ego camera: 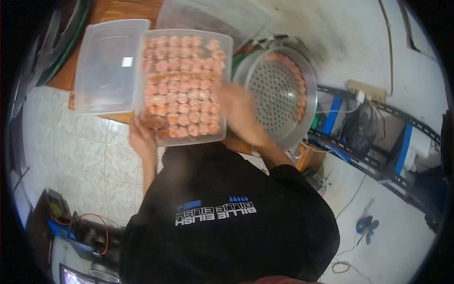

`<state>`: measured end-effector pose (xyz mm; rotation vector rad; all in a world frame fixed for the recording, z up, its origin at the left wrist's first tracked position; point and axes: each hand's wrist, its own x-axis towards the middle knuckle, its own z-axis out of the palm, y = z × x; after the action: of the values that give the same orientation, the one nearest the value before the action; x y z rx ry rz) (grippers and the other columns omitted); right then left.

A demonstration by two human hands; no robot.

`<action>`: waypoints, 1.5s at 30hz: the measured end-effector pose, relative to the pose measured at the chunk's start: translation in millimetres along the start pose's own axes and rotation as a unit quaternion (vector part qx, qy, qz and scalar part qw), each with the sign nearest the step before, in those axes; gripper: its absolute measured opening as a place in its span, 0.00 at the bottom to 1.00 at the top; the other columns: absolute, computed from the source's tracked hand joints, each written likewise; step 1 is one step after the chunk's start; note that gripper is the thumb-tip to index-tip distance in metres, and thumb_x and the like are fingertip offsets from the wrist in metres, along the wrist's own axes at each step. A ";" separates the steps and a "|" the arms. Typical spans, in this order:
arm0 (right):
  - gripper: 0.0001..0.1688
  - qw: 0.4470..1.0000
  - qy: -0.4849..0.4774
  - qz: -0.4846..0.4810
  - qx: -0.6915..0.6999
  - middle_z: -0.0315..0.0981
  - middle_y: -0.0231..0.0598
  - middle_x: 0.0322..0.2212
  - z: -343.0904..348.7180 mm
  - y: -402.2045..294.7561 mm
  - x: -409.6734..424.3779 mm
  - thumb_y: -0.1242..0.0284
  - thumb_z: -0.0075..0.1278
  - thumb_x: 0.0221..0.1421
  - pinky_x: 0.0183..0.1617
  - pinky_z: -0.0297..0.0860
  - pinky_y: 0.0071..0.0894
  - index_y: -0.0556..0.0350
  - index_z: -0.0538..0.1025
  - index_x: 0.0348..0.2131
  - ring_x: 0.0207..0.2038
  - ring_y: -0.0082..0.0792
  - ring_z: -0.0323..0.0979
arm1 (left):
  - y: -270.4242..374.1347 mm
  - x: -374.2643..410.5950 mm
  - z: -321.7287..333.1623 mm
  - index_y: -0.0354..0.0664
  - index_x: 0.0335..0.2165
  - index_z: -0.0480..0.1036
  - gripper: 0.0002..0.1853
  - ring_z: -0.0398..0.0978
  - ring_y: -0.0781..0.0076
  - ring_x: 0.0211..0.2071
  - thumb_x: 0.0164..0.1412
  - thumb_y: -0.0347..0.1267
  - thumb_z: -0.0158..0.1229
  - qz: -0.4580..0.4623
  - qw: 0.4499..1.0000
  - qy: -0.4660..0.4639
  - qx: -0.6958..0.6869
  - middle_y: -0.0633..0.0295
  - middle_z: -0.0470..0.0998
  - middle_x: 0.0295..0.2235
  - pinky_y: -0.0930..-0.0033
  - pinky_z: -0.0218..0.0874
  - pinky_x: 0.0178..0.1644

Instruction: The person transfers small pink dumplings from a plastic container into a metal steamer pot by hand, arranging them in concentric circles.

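A translucent plastic container (229, 56) holds close rows of small pinkish dumplings (182, 87), some with orange topping. One gap shows in the rows near its far right corner. My left hand (143, 136) grips the container's near left corner. My right hand (236, 106), blurred, is at the container's right side with its fingertips by the dumplings; whether it pinches one cannot be seen. Right of it stands a round metal steamer pot (311, 88) with a perforated bottom. A curved row of dumplings (299, 83) lines its far and right wall inside.
A translucent plastic lid (106, 71) lies on the wooden table (124, 10) at left. Another clear plastic container (202, 14) is behind. A black metal rack (376, 161) with a power strip (367, 90) and cords stands at right. A small blue fan (367, 227) is farther down.
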<state>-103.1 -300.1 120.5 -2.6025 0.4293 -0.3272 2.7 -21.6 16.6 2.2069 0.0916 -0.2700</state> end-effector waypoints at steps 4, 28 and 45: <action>0.13 0.956 0.005 0.247 -0.156 0.81 0.54 0.38 -63.5 150.9 -81.8 0.71 0.62 0.57 0.47 0.75 0.51 0.59 0.83 0.41 0.43 0.57 0.80 | 18.8 -5.0 -1.6 0.31 0.41 0.78 0.30 0.71 0.69 0.19 0.79 0.49 0.43 -0.010 0.999 -0.029 -0.017 0.57 0.73 0.19 0.61 0.61 0.25; 0.18 0.939 -0.230 -0.071 -0.245 0.83 0.49 0.38 -150.8 237.0 -192.6 0.69 0.65 0.53 0.43 0.76 0.48 0.57 0.84 0.43 0.35 0.53 0.82 | -59.4 28.2 9.6 0.39 0.51 0.75 0.16 0.81 0.37 0.34 0.71 0.34 0.50 0.222 0.926 0.056 0.301 0.41 0.82 0.38 0.40 0.72 0.37; 0.17 0.928 -0.291 0.090 0.212 0.83 0.41 0.38 30.3 11.5 54.1 0.71 0.63 0.59 0.30 0.76 0.35 0.53 0.82 0.48 0.32 0.30 0.82 | 11.5 0.4 0.4 0.35 0.43 0.80 0.22 0.80 0.33 0.36 0.75 0.43 0.47 0.031 0.998 0.026 0.051 0.35 0.81 0.34 0.40 0.68 0.41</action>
<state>-46.9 -316.3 97.2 -2.0791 0.3309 0.3759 4.8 -28.9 25.3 2.3140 0.0386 -0.1870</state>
